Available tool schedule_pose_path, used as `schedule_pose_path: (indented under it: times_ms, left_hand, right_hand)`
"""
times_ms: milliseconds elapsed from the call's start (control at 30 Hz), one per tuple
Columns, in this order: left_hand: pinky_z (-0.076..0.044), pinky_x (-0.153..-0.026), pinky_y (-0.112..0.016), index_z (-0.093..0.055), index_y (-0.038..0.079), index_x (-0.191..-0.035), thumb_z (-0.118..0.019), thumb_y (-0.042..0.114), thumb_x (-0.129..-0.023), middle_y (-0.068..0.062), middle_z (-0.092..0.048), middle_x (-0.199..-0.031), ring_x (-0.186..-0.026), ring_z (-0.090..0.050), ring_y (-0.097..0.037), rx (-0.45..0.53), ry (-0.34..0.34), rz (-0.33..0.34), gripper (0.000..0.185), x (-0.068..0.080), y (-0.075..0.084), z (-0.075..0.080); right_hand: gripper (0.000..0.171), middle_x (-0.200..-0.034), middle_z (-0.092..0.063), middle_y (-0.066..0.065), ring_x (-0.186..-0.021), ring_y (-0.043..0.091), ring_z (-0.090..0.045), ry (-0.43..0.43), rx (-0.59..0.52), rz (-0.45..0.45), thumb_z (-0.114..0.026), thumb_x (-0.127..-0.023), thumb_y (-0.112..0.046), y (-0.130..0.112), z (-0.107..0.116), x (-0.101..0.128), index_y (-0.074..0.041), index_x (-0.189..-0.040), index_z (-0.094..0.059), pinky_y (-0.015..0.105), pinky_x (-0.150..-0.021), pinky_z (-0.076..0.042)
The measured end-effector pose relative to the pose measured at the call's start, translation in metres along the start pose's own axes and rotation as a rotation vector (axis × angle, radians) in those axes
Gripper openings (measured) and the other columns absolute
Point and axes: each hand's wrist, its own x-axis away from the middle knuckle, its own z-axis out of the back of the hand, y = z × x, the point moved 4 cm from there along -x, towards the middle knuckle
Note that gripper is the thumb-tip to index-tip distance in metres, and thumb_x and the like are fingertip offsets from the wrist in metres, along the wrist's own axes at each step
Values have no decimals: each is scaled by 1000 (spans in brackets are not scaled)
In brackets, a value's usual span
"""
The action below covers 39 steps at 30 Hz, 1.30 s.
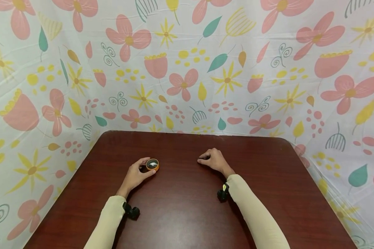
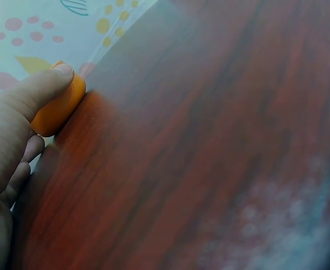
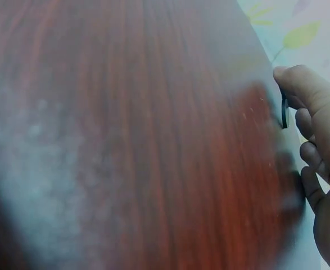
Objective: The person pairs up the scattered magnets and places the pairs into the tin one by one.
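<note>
At the left of the table, my left hand (image 1: 136,174) grips a small round orange container (image 1: 152,164) between thumb and fingers. Its top has an orange rim around a dark, shiny, glass-like middle. From the side, in the left wrist view, the orange container (image 2: 60,109) shows a smooth curved wall, low against the table surface. My right hand (image 1: 215,160), farther right, pinches a thin black piece (image 3: 284,109) between thumb and forefinger. In the right wrist view this piece looks flat and edge-on; I cannot tell what it is. The other fingers of that hand curl loosely beneath.
Both hands are over a dark reddish-brown wooden table (image 1: 177,193) with rounded far corners. A white cloth (image 1: 187,48) printed with flowers and leaves hangs behind the table and along its sides. Small black cameras (image 1: 131,211) are strapped at both wrists.
</note>
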Motion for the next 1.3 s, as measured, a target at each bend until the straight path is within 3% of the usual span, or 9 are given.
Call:
schedule_pose_path:
  times_ms: [967,1300]
  left_hand:
    - [-44,-106,-50,-61,14,-140,-86,31,-86,-9,-67,-126,-118,-60,-27,-3,-12,34,62,1,2,1]
    - [-44,-106,-51,-61,15,-140,-85,33,-86,-9,-67,-126,-118,-60,-27,-7,-10,34,63,1,2,0]
  right_hand:
    - [17,-95,-73,-10,-102,18,-60,17,27,93,-83,-88,-34,-11,3,1,-22,-101,-84,43,-88,-53]
    - [20,-92,-73,-11,-94,15,-58,27,23,169,-84,-87,-36,-23,3,-2,-22,-101,-84,38,-80,-51]
